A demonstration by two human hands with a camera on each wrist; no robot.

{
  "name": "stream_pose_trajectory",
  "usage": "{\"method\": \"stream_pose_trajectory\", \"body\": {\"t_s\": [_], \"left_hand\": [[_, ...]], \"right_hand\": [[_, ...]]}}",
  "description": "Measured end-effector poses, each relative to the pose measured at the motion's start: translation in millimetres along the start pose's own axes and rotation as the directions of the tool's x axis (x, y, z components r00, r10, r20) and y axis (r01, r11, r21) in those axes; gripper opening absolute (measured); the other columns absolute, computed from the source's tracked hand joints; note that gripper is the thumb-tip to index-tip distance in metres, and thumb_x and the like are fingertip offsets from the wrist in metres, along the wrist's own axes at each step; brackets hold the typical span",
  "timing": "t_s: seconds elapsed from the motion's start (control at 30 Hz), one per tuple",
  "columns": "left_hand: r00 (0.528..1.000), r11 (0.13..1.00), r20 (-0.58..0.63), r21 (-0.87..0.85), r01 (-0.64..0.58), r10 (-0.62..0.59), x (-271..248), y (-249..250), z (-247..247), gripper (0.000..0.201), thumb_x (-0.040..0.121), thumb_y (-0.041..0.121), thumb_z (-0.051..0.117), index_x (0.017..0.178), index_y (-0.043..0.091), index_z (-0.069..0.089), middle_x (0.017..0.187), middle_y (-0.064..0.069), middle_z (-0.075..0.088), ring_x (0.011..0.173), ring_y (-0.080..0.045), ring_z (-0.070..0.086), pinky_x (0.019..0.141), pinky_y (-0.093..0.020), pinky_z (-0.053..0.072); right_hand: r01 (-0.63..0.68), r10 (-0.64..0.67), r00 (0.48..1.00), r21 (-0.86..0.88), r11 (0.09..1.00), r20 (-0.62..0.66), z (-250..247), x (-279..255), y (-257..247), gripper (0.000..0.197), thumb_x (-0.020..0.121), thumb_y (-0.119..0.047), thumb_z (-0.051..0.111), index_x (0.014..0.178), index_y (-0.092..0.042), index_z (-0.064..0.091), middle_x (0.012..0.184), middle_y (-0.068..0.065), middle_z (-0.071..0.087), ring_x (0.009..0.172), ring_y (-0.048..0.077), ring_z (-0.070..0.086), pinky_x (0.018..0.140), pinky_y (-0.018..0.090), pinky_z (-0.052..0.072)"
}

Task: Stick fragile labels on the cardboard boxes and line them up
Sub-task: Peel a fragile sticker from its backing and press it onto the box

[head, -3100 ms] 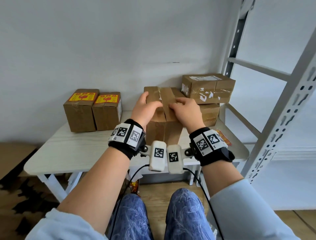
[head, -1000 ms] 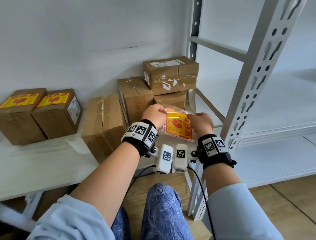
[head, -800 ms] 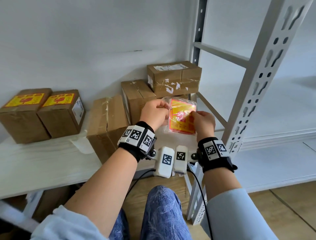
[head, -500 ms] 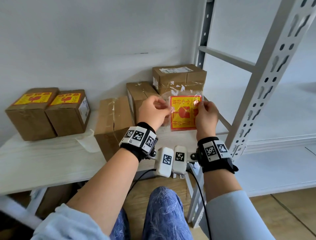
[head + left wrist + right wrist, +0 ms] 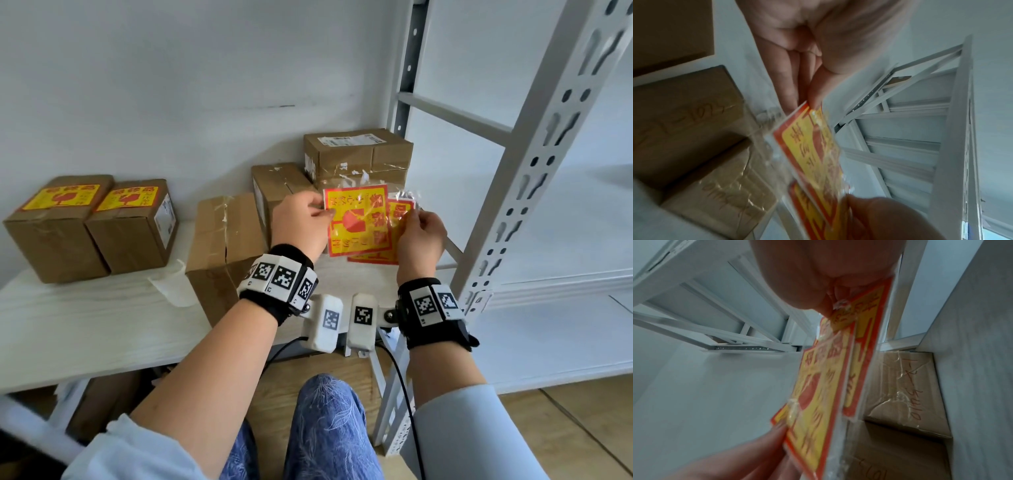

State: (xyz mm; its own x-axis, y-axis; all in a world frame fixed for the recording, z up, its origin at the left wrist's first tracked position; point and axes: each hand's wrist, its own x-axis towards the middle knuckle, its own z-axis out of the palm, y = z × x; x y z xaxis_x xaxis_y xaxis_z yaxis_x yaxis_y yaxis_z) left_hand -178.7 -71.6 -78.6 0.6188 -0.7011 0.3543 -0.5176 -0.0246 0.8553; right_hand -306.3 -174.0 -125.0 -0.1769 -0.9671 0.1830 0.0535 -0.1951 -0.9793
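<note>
Above the right end of the table (image 5: 102, 329), the left hand (image 5: 301, 226) pinches the left edge of a fragile label (image 5: 358, 219) while the right hand (image 5: 419, 233) pinches the clear packet of labels (image 5: 400, 222) just behind it. The label hangs upright between both hands, a yellow square with red border and print. The unlabelled box (image 5: 226, 246), its long axis running toward the wall, stands low and to the left, nearer the left hand.

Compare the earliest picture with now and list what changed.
Both hands let go of the unlabelled box and took up the label pack. The left hand now draws one label out while the right hand pinches the pack. The two labelled boxes stayed put.
</note>
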Motion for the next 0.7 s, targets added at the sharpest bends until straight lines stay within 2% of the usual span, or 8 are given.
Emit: {"method": "stream_pose_trajectory", "body": {"t_s": [0.07, 0.13, 0.27, 0.4, 0.5, 0.6, 0.67, 0.7], "left_hand": [[0.996, 0.994, -0.066, 0.096, -0.048, 0.055, 2, 4, -6, 0.007, 0.091, 0.016, 0.067, 0.097, 0.015, 0.072, 0.098, -0.003, 0.076, 0.087, -0.016, 0.071, 0.085, -0.034, 0.057], [0.989, 0.988, -0.113, 0.133, -0.084, 0.1, 5, 9, -15, 0.007, 0.092, 0.018, 0.064, 0.096, 0.018, 0.07, 0.097, 0.001, 0.074, 0.087, -0.016, 0.069, 0.081, -0.032, 0.055], [0.966, 0.978, -0.214, 0.177, -0.11, 0.147, 11, 20, -33, 0.008, 0.09, 0.025, 0.064, 0.084, 0.029, 0.062, 0.086, 0.007, 0.07, 0.083, -0.019, 0.069, 0.077, -0.035, 0.055], [0.97, 0.992, -0.231, 0.119, -0.051, 0.078, 13, 26, -42, 0.005, 0.085, 0.025, 0.065, 0.08, 0.026, 0.063, 0.074, 0.013, 0.065, 0.083, -0.017, 0.07, 0.081, -0.034, 0.055], [0.981, 0.997, -0.186, 0.06, -0.039, 0.05, 9, 25, -42, 0.009, 0.083, 0.024, 0.066, 0.075, 0.027, 0.062, 0.07, 0.016, 0.067, 0.079, -0.014, 0.072, 0.08, -0.037, 0.058], [0.992, 0.999, -0.118, 0.02, -0.047, 0.049, 6, 20, -42, 0.005, 0.085, 0.024, 0.066, 0.09, 0.026, 0.067, 0.078, 0.013, 0.072, 0.081, -0.014, 0.073, 0.079, -0.041, 0.059], [0.995, 0.999, -0.087, -0.01, -0.041, 0.04, 5, 19, -43, 0.021, 0.088, 0.022, 0.066, 0.109, 0.023, 0.068, 0.093, 0.005, 0.076, 0.084, -0.016, 0.073, 0.079, -0.045, 0.06], [0.996, 0.999, -0.088, -0.019, -0.036, 0.034, 5, 18, -44, 0.019, 0.09, 0.02, 0.065, 0.108, 0.024, 0.068, 0.097, 0.003, 0.076, 0.085, -0.017, 0.073, 0.079, -0.045, 0.06]], "right_hand": [[-0.056, 0.053, 0.998, -0.065, 0.996, -0.04, -4, 6, 5, 0.025, 0.102, -0.027, 0.046, 0.1, -0.009, 0.064, 0.086, 0.004, 0.062, 0.069, 0.017, 0.056, 0.065, 0.033, 0.044], [-0.105, 0.099, 0.993, -0.097, 0.99, -0.064, -9, 11, 10, 0.026, 0.103, -0.023, 0.044, 0.106, -0.005, 0.064, 0.088, 0.005, 0.062, 0.064, 0.012, 0.053, 0.062, 0.026, 0.041], [-0.236, 0.229, 0.971, -0.152, 0.96, -0.065, -12, 7, 12, 0.026, 0.097, -0.009, 0.046, 0.119, -0.008, 0.061, 0.096, 0.003, 0.06, 0.08, 0.019, 0.06, 0.071, 0.031, 0.051], [-0.343, 0.364, 0.93, -0.243, 0.907, 0.045, -10, -1, 19, 0.054, 0.087, 0.001, 0.053, 0.137, -0.016, 0.045, 0.115, 0.007, 0.063, 0.095, 0.024, 0.067, 0.081, 0.038, 0.059], [-0.274, 0.351, 0.928, -0.405, 0.872, 0.128, -6, -2, 28, 0.081, 0.076, 0.012, 0.061, 0.146, -0.019, 0.033, 0.13, 0.008, 0.055, 0.112, 0.03, 0.06, 0.082, 0.037, 0.055], [-0.087, 0.274, 0.939, -0.626, 0.775, 0.208, -1, -7, 38, 0.075, 0.08, 0.006, 0.057, 0.146, -0.023, 0.034, 0.137, 0.01, 0.041, 0.116, 0.035, 0.055, 0.09, 0.044, 0.055], [0.053, 0.225, 0.939, -0.757, 0.651, 0.259, 1, -10, 41, 0.071, 0.081, -0.001, 0.056, 0.145, -0.024, 0.035, 0.136, 0.012, 0.039, 0.121, 0.036, 0.049, 0.096, 0.046, 0.051], [0.11, 0.211, 0.938, -0.811, 0.575, 0.277, 3, -12, 39, 0.07, 0.08, -0.004, 0.056, 0.144, -0.024, 0.036, 0.137, 0.013, 0.039, 0.125, 0.036, 0.045, 0.099, 0.047, 0.047]]}}
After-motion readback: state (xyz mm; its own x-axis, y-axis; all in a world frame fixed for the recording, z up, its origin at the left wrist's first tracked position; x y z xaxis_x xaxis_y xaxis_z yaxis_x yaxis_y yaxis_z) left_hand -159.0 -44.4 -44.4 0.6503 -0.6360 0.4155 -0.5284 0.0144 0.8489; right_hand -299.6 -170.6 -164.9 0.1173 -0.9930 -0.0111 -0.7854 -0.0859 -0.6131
